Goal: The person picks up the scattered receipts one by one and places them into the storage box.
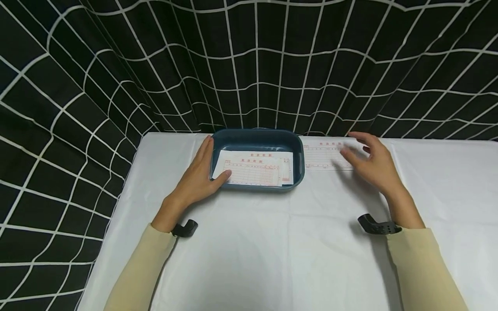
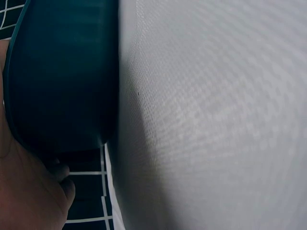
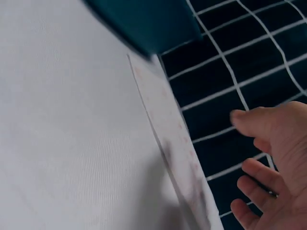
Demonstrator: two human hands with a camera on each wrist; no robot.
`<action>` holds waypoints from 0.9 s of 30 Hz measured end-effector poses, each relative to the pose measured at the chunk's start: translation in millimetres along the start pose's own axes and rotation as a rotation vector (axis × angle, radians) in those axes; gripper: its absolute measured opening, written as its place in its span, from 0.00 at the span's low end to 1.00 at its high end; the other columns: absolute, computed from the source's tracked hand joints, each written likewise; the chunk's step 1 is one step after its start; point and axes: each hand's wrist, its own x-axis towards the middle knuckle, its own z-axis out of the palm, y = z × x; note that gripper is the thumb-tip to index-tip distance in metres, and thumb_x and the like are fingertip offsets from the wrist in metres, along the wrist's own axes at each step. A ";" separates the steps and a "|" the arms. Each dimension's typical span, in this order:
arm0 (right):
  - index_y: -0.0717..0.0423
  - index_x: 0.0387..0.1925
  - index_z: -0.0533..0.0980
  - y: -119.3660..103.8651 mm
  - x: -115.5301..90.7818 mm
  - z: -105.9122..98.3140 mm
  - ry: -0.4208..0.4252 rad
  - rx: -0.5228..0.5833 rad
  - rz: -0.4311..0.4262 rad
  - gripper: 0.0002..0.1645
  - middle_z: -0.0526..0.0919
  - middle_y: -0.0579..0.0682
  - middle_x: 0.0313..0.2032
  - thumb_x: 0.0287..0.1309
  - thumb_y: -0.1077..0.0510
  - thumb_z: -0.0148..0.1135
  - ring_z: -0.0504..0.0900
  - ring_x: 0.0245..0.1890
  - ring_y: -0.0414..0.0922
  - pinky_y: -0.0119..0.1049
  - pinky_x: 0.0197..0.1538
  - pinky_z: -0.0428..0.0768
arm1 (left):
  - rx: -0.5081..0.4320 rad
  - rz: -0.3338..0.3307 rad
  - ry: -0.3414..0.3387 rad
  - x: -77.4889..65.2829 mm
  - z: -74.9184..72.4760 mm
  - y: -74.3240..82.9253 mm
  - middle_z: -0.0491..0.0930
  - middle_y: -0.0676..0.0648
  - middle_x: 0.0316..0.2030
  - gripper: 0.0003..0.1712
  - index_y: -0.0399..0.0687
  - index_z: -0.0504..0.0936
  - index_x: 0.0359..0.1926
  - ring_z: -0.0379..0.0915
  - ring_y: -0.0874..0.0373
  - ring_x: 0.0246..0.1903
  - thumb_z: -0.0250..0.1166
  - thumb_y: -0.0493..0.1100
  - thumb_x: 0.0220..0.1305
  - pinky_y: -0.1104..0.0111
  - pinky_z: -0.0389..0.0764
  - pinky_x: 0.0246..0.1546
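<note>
A dark teal plastic bin (image 1: 254, 187) stands near the table's back edge. Inside it lie several white printed slips (image 1: 249, 175) with red lines and lettering, overlapping one another. My left hand (image 1: 198, 177) holds the bin's left end, fingers along the outside wall and thumb over the front rim by the slips. In the left wrist view, the bin's wall (image 2: 62, 81) fills the upper left. Another red-printed slip (image 1: 320, 157) lies flat on the table, right against the bin's right side. Above its right end hovers my right hand (image 1: 371, 162), fingers loosely bent, holding nothing.
A white cloth (image 1: 249, 250) covers the table. Black fabric with a white grid (image 1: 268, 65) hangs behind the back edge and along the left side. Each wrist wears a black band (image 1: 377, 225).
</note>
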 end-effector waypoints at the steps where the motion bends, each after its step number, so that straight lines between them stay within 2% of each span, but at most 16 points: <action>1: 0.60 0.73 0.71 3.6 -0.8 -0.1 0.001 -0.001 0.004 0.36 0.72 0.67 0.73 0.68 0.56 0.70 0.69 0.75 0.67 0.65 0.74 0.67 | 0.000 0.001 -0.001 0.1 0.5 -0.1 0.34 0.45 0.87 0.61 0.44 0.38 0.86 0.38 0.46 0.87 0.64 0.64 0.71 0.47 0.52 0.85; 8: 0.56 0.77 0.67 25.9 -4.2 -4.2 0.015 -0.031 0.088 0.45 0.67 0.66 0.77 0.63 0.55 0.75 0.64 0.78 0.66 0.64 0.78 0.62 | -0.001 0.009 -0.001 0.3 2.7 0.6 0.34 0.45 0.87 0.61 0.44 0.37 0.86 0.39 0.46 0.87 0.64 0.64 0.71 0.46 0.52 0.84; 15: 0.55 0.80 0.63 45.5 -1.0 -0.7 0.021 -0.092 0.094 0.48 0.63 0.64 0.80 0.66 0.48 0.73 0.60 0.81 0.67 0.65 0.81 0.58 | 0.004 0.007 -0.002 -0.3 0.3 1.9 0.35 0.45 0.87 0.61 0.44 0.38 0.86 0.38 0.46 0.87 0.64 0.63 0.71 0.46 0.52 0.84; 20: 0.54 0.81 0.61 51.9 -1.8 2.0 -0.017 -0.119 0.120 0.51 0.60 0.66 0.81 0.66 0.43 0.72 0.57 0.81 0.69 0.68 0.80 0.56 | 0.000 0.010 -0.008 -1.2 1.6 0.9 0.35 0.44 0.87 0.61 0.44 0.38 0.86 0.39 0.46 0.87 0.64 0.63 0.71 0.46 0.53 0.84; 27: 0.55 0.81 0.62 60.2 4.0 3.9 -0.034 -0.149 0.058 0.53 0.60 0.64 0.81 0.62 0.46 0.75 0.54 0.82 0.69 0.72 0.78 0.51 | 0.009 0.005 0.001 -1.9 1.3 0.7 0.34 0.46 0.87 0.61 0.46 0.37 0.86 0.40 0.46 0.86 0.64 0.65 0.71 0.46 0.54 0.84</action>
